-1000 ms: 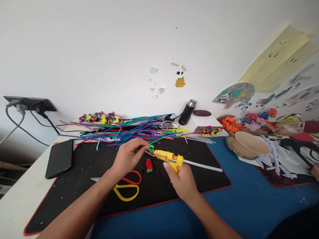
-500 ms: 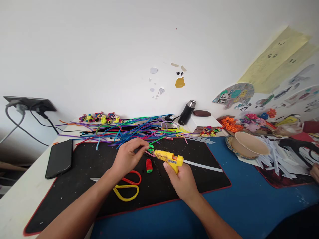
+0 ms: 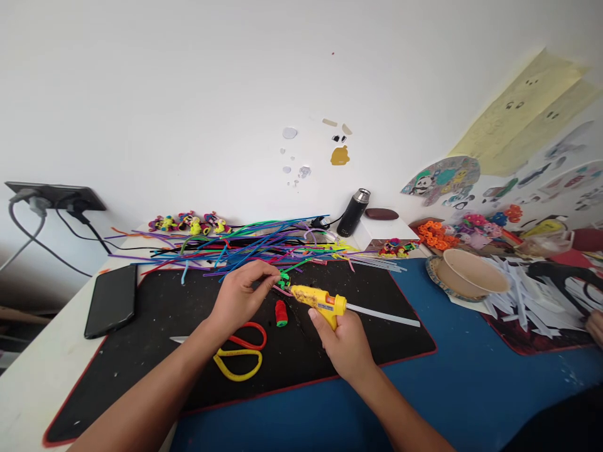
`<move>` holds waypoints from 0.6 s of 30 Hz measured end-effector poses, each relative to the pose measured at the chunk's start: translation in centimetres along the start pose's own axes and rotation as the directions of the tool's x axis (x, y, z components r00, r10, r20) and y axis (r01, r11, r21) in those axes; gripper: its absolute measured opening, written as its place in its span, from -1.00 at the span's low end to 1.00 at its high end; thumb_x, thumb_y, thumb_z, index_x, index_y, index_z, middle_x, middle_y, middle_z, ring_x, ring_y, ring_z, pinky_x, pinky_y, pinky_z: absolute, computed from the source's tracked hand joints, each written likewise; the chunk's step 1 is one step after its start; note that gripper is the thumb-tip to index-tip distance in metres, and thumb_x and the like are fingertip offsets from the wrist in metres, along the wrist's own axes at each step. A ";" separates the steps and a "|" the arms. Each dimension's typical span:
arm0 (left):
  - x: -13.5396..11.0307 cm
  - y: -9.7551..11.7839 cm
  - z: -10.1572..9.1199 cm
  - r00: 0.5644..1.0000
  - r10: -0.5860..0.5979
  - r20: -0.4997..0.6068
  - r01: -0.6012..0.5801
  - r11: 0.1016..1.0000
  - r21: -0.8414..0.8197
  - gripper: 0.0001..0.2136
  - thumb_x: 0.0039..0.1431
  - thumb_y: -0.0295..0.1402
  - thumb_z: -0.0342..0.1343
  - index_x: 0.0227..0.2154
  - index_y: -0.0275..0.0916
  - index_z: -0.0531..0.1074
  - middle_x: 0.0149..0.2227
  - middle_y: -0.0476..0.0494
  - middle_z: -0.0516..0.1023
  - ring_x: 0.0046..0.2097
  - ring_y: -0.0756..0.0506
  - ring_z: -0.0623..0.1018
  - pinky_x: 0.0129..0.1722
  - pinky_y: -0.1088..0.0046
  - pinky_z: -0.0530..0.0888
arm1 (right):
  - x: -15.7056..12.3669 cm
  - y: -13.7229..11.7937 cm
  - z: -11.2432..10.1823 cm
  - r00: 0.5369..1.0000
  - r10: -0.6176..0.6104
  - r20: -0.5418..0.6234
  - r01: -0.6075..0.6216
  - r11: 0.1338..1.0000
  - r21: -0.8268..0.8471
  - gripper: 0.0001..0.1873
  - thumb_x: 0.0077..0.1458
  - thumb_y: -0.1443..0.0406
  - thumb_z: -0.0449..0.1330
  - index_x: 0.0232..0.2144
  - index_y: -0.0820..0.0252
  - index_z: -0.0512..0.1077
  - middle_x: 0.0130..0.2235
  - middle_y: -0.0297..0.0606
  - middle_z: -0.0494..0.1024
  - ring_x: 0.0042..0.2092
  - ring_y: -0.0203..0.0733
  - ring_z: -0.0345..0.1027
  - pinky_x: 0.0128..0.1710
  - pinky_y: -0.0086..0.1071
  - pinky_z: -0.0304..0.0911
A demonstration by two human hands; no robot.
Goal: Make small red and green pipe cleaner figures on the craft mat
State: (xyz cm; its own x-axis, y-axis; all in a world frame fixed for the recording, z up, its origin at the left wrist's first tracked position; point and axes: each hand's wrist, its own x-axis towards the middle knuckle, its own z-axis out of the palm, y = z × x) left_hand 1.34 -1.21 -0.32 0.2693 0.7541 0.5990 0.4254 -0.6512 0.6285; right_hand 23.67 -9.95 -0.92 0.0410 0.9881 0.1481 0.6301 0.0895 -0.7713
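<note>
My right hand (image 3: 346, 342) grips a yellow glue gun (image 3: 319, 300) with a clear glue stick (image 3: 384, 315) sticking out behind it. Its nozzle points left at a small green pipe-cleaner piece (image 3: 284, 279) pinched in the fingertips of my left hand (image 3: 242, 295). Both hands hover over a black mat (image 3: 141, 326). A small red and green coil (image 3: 281, 312) lies on the mat just below the nozzle. Scissors with red and yellow handles (image 3: 240, 351) lie under my left wrist.
A heap of coloured pipe cleaners (image 3: 249, 248) runs along the mat's far edge. A black phone (image 3: 112, 300) lies at the left, a black bottle (image 3: 354, 212) at the back. A paper bowl (image 3: 471, 272) and paper strips (image 3: 527, 298) sit right; another person's fingers (image 3: 596, 326) show there.
</note>
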 end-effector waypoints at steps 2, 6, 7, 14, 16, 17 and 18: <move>0.0 0.1 0.0 1.000 -0.003 -0.003 0.003 1.000 -0.003 -0.90 0.35 -0.40 0.16 -0.31 -0.17 0.53 -0.34 -0.03 0.64 -0.32 -0.04 0.59 -0.26 0.49 0.46 | 0.0 0.0 0.0 1.000 -0.004 -0.002 0.004 1.000 0.004 -0.47 0.30 -0.01 0.10 -0.62 0.11 0.26 -0.68 -0.36 0.33 -0.59 -0.24 0.23 -0.55 -0.41 0.10; 0.1 0.1 -0.1 1.000 -0.019 -0.014 0.019 1.000 -0.012 -0.89 0.34 -0.38 0.16 -0.32 -0.16 0.54 -0.35 -0.03 0.64 -0.32 -0.04 0.59 -0.27 0.48 0.47 | -0.1 -0.2 -0.1 1.000 -0.015 0.006 0.014 1.000 0.009 -0.50 0.30 0.00 0.10 -0.61 0.12 0.29 -0.66 -0.36 0.32 -0.58 -0.24 0.21 -0.57 -0.42 0.07; 0.1 0.1 -0.1 1.000 -0.025 -0.015 0.025 1.000 -0.014 -0.89 0.33 -0.38 0.16 -0.33 -0.16 0.54 -0.35 -0.03 0.64 -0.32 -0.05 0.59 -0.27 0.48 0.47 | -0.1 -0.2 -0.1 1.000 -0.010 0.011 0.009 1.000 0.014 -0.50 0.30 0.00 0.10 -0.60 0.12 0.29 -0.66 -0.36 0.31 -0.58 -0.24 0.20 -0.58 -0.42 0.06; 0.1 0.3 -0.1 0.997 -0.073 -0.004 0.073 0.997 -0.022 -0.88 0.32 -0.34 0.17 -0.34 -0.15 0.56 -0.35 -0.05 0.65 -0.32 -0.06 0.60 -0.26 0.46 0.47 | -0.1 0.1 0.1 0.999 0.034 0.038 -0.035 0.998 0.047 -0.51 0.30 -0.01 0.11 -0.58 0.11 0.31 -0.67 -0.36 0.30 -0.61 -0.24 0.18 -0.60 -0.41 0.07; 0.1 0.2 -0.2 0.996 -0.085 -0.014 0.084 0.996 -0.026 -0.88 0.31 -0.33 0.17 -0.35 -0.15 0.56 -0.35 -0.05 0.66 -0.32 -0.07 0.60 -0.26 0.46 0.48 | -0.4 0.5 0.3 0.996 0.063 0.070 -0.068 0.995 0.072 -0.52 0.29 -0.02 0.12 -0.57 0.11 0.32 -0.68 -0.38 0.29 -0.62 -0.25 0.19 -0.60 -0.42 0.08; 0.1 0.1 -0.2 0.995 -0.093 -0.018 0.093 0.995 -0.027 -0.88 0.31 -0.33 0.17 -0.35 -0.15 0.57 -0.35 -0.05 0.66 -0.32 -0.07 0.60 -0.26 0.45 0.48 | -0.5 0.7 0.4 0.992 0.083 0.093 -0.092 0.991 0.094 -0.51 0.29 -0.03 0.12 -0.57 0.11 0.33 -0.68 -0.39 0.29 -0.62 -0.25 0.19 -0.61 -0.42 0.08; 0.1 0.0 -0.3 0.994 -0.108 -0.021 0.108 0.994 -0.028 -0.88 0.30 -0.32 0.18 -0.34 -0.15 0.57 -0.34 -0.05 0.67 -0.31 -0.07 0.60 -0.25 0.45 0.48 | -0.7 0.9 0.6 0.987 0.107 0.121 -0.122 0.985 0.122 -0.51 0.28 -0.04 0.13 -0.56 0.12 0.33 -0.69 -0.40 0.28 -0.63 -0.26 0.19 -0.62 -0.42 0.08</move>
State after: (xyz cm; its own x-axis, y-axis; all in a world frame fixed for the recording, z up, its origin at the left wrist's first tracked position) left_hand 1.12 -1.14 -0.12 0.2034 0.8181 0.5379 0.4279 -0.5684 0.7027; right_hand 23.77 -10.43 -2.12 0.0139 0.9998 -0.0119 0.5206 -0.0174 -0.8536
